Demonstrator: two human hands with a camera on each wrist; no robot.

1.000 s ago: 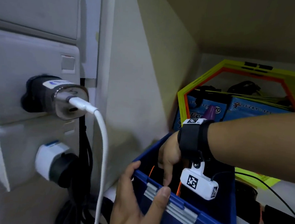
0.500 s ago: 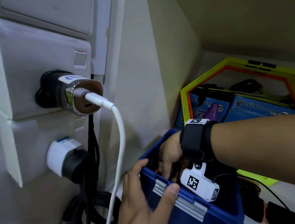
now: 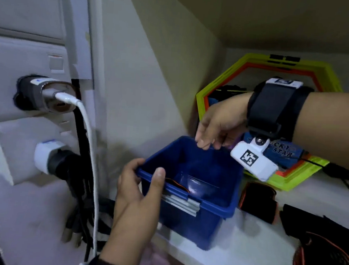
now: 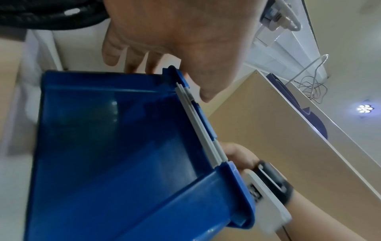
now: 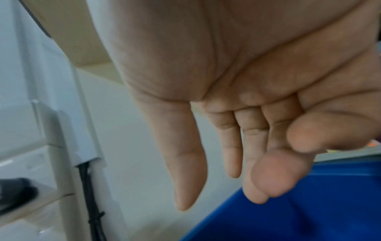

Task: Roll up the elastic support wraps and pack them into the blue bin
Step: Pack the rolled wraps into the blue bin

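My left hand (image 3: 137, 194) grips the bin's (image 3: 222, 199) near-left rim corner to steady it; my right hand (image 3: 218, 123) hangs slack and empty above. One wrap (image 3: 178, 184), I think, lies inside; others (image 3: 258, 201) wait beside it.

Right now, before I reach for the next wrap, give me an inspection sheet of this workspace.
Surface: white shelf, partly covered.
Job's things: blue bin holds one black-orange wrap; more wraps lie right of it.
Clutter: yellow-orange hexagon frames, blue boxes.
Hands: left hand grips bin's near rim; right hand empty above far rim.
Cables: white cable, black cords at wall sockets.
Surroundings: beige walls.
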